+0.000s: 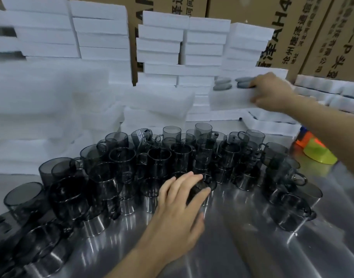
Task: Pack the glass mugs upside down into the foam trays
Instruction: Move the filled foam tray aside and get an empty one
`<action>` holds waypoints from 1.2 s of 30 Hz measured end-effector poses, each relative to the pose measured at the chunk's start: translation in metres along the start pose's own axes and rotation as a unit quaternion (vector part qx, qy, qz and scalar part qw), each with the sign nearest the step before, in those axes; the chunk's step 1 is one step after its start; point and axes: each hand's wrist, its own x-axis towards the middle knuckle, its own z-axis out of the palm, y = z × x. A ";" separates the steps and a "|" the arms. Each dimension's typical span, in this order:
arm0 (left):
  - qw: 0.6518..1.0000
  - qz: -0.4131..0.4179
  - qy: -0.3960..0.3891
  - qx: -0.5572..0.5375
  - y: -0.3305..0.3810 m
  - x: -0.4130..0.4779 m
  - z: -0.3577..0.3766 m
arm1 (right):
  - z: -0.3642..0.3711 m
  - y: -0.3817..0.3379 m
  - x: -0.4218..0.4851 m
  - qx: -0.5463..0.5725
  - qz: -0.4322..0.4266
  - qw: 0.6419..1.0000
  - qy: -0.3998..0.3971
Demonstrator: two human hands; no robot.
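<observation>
Several smoky grey glass mugs [160, 157] stand crowded on a shiny metal table [242, 237], some stacked. My left hand [180, 199] reaches over the front row, fingers curled round one dark mug [204, 185]. My right hand [272, 93] grips the end of a white foam tray [230, 99] held above the table at the back right. That tray holds upside-down mugs [222, 84] whose grey bases show in its top.
Tall stacks of white foam trays [162, 43] fill the back and left [41, 37]. Cardboard boxes [304, 27] stand behind them. More foam trays [328, 91] lie at the right. An orange and yellow object [316, 147] sits at the table's right edge.
</observation>
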 end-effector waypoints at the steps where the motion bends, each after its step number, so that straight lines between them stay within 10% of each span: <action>1: 1.000 0.001 0.002 -0.003 -0.002 0.000 0.001 | 0.016 -0.001 0.009 -0.004 0.002 1.000 -0.030; 18: 0.999 -0.047 0.021 0.017 -0.010 0.007 0.013 | 0.147 -0.014 0.060 0.044 0.013 0.978 -0.205; 25: 0.995 -0.064 -0.044 0.067 -0.009 0.005 0.009 | 0.077 -0.086 0.072 0.327 0.012 0.940 0.093; 29: 0.991 -0.084 -0.056 0.084 -0.010 0.006 0.011 | 0.061 -0.163 0.073 0.279 -0.167 0.946 0.004; 32: 0.990 -0.090 -0.063 0.092 -0.013 0.007 0.012 | 0.077 -0.191 0.079 0.158 -0.152 0.973 -0.069; 36: 0.987 -0.102 -0.067 0.107 -0.014 0.015 0.012 | 0.084 -0.196 0.075 0.165 -0.112 0.980 0.024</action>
